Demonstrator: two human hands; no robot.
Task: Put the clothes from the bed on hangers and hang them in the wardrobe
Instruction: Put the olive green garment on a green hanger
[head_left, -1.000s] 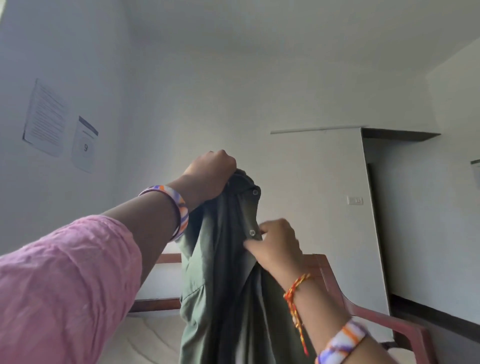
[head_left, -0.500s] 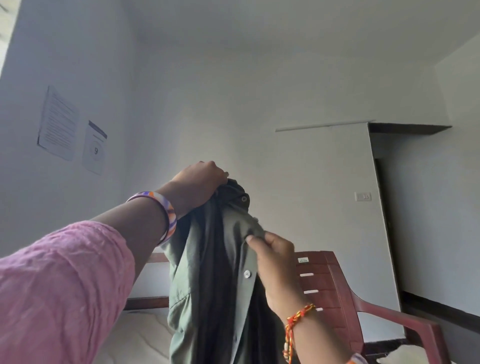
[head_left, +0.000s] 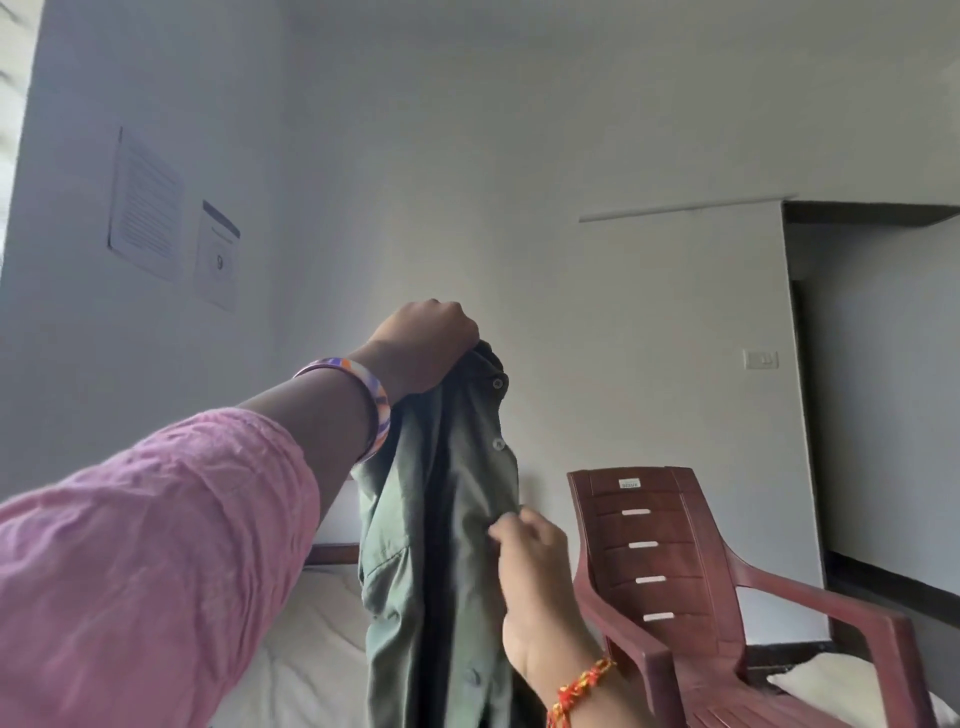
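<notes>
A green button-up shirt (head_left: 410, 545) hangs in the air in front of me, its open front facing right. My left hand (head_left: 423, 345) grips the shirt at its collar and holds it up at arm's length. My right hand (head_left: 530, 566) is lower, its fingertips pinching the shirt's front edge below the second button. No hanger shows; whatever is inside the collar is hidden by my left fist. The wardrobe is out of view.
A maroon plastic chair (head_left: 691, 582) stands close on the right, behind the shirt. The bed (head_left: 306, 670) with a pale cover lies below. Two paper notices (head_left: 171, 223) hang on the left wall. A dark doorway (head_left: 878, 389) opens at far right.
My right hand has slid down the shirt's front edge from near the top button to below the second one. The left hand stays clenched on the collar. The view has tilted slightly.
</notes>
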